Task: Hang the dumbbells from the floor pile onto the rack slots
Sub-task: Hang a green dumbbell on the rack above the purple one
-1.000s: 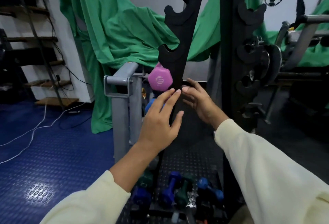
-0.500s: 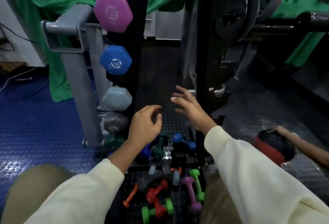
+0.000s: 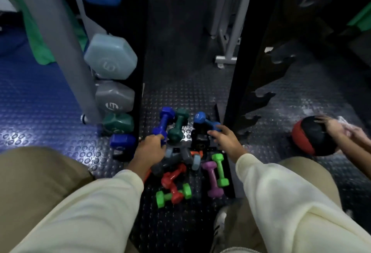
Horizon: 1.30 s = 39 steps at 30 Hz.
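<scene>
Studded black rubber flooring [image 3: 180, 96] lies under both my arms, with blue matting off beyond my left knee; my left hand [image 3: 149, 149] is low over the floor pile, fingers curled down onto the near end of the dark blue dumbbell [image 3: 163, 125], though whether they grip it or only touch it I cannot tell; my right hand [image 3: 225, 139] is beside it, fingers loosely spread and reaching at the light blue dumbbell [image 3: 204, 121], holding nothing that I can see; between my two hands stands a dark green dumbbell [image 3: 178, 127], just beside the dark blue one; nearer to me than my hands lie grey dumbbells [image 3: 176, 159], a red dumbbell [image 3: 172, 180], a bright green dumbbell [image 3: 172, 194] beneath it, another green dumbbell [image 3: 219, 169] and a purple dumbbell [image 3: 211, 178] side by side; left of my left hand rises the rack [image 3: 138, 52], its slots filled with hexagonal ends, pale blue-grey [image 3: 110, 57], grey [image 3: 114, 98], green [image 3: 118, 123] and blue [image 3: 122, 141] from top down; far right of my right hand, another person's hands [image 3: 339, 130] rest on a red and black ball [image 3: 312, 135].
</scene>
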Each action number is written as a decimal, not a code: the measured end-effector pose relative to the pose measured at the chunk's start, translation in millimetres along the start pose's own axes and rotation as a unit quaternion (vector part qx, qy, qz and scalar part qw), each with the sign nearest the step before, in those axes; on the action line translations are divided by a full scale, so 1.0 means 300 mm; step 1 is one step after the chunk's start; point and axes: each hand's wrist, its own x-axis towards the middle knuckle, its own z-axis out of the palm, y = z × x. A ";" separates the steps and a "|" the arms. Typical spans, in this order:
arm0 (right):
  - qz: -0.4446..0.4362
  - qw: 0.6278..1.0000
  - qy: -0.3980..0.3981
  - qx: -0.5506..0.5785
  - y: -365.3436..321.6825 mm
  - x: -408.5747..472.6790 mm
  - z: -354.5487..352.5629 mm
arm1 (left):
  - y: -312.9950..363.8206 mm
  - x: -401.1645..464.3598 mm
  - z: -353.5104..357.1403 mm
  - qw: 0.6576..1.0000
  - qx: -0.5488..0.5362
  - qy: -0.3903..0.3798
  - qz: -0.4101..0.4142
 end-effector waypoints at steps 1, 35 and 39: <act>0.014 0.999 -0.005 -0.031 0.043 0.015 0.014 | -0.018 0.000 0.042 1.000 0.005 -0.024 -0.013; 0.062 0.887 -0.256 -0.380 0.583 0.054 0.380 | -0.054 -0.138 0.638 0.919 -0.151 -0.250 -0.264; 0.076 0.908 -0.229 -0.343 0.602 0.056 0.376 | -0.059 -0.108 0.642 0.900 -0.209 -0.233 -0.303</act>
